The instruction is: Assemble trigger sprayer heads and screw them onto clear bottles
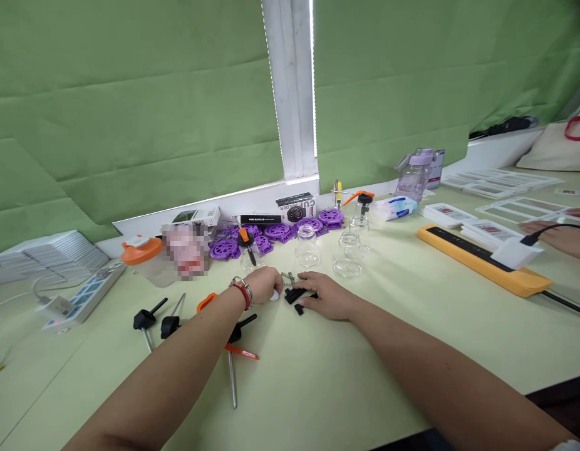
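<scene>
Though near the springs [288,279], left fingers [272,280] curled — contents unclear — right fingers [309,277] loosely parted against black parts [294,295].

Bare forearms [186,366] forward, left grip [264,285] curled, right grip [328,297] palm down.

Orange pwr strip [473,254] w/ white plug [516,252], lilac btl [413,178] behind tissue pk [397,208].

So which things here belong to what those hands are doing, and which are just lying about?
Probably the job:
- black pieces, at the right hand
- springs, between right and left hand
- perhaps the glass jars and black knobs

Apparently lying about:
- lilac bottle
- soft packet
- yellow power strip
- tote bag
</scene>
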Demonstrator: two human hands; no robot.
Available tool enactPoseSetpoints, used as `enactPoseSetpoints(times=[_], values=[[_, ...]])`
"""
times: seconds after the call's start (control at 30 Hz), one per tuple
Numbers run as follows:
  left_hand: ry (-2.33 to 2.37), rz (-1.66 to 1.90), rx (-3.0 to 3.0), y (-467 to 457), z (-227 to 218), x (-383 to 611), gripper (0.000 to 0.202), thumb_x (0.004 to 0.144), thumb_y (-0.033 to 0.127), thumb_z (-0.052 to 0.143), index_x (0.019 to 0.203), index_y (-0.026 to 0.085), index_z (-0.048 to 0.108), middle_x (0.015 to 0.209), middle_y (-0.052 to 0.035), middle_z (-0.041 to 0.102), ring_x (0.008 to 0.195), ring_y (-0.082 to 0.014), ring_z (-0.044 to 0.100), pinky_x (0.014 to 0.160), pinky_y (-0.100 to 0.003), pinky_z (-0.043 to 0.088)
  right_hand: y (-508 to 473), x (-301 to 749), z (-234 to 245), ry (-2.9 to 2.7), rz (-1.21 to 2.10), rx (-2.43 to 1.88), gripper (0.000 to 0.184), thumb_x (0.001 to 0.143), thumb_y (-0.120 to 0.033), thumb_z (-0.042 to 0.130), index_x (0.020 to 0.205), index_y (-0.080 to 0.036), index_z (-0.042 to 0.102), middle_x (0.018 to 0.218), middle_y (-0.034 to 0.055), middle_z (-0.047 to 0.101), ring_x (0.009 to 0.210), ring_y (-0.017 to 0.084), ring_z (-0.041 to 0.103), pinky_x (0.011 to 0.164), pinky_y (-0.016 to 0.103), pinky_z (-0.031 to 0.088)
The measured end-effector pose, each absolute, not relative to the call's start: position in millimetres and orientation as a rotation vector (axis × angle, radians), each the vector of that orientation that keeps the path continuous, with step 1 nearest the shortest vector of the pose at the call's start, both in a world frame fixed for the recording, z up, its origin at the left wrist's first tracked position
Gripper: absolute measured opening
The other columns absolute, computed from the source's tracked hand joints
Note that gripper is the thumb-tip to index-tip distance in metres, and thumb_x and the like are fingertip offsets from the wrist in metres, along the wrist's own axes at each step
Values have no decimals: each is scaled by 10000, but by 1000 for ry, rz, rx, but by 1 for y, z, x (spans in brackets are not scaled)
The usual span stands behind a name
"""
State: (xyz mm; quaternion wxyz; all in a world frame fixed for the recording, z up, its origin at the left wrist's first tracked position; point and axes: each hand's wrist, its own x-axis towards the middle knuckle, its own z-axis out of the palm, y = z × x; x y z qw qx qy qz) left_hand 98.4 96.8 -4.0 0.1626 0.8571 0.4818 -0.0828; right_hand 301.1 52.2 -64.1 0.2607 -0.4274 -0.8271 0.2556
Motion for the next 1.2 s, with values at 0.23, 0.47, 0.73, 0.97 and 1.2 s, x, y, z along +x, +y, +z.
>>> enactPoseSetpoints(times=[0.23, 0.47, 0.73, 0.97, 1.2], values=[[1429, -168, 2481, 95, -8, 107, 241, 627, 93, 530, 766, 179, 706, 708, -50, 659, 621, -160, 582, 554, -237, 418, 52, 304, -61, -2271, 704, -1130, 425, 775, -377, 600, 1182, -253, 607, 1330, 110, 475, 1257, 268, 406, 1025, 409, 332], [1411, -145, 2491, 97, -11, 116, 263, 633, 81, 522, 793, 177, 707, 733, -52, 665, 632, -159, 589, 557, -234, 432, 50, 303, -58, -2301, 703, -1123, 435, 773, -351, 603, 1199, -261, 595, 1324, 109, 477, 1255, 277, 402, 1026, 422, 325], [1322, -108, 2468, 98, -3, 121, 291, 683, 84, 503, 856, 199, 706, 768, -35, 674, 616, -141, 594, 571, -229, 454, 48, 303, -58, -2309, 713, -1128, 443, 776, -370, 592, 1211, -290, 581, 1331, 91, 466, 1252, 295, 393, 1018, 449, 325], [1444, -2, 2575, 107, 6, 113, 333, 708, 71, 486, 959, 186, 672, 916, -64, 663, 841, -194, 600, 698, -261, 465, 46, 302, -54, -2357, 672, -1156, 483, 783, -385, 585, 1244, -245, 557, 1352, 126, 448, 1279, 295, 358, 1038, 443, 299], [1322, -226, 2686, 116, -10, 110, 716, 629, -40, 460, 1284, 247, 488, 1197, -86, 513, 1001, -209, 561, 794, -252, 449, 47, 301, -57, -2366, 650, -1169, 527, 785, -414, 579, 1275, -229, 525, 1360, 130, 440, 1293, 298, 336, 1057, 452, 269]])
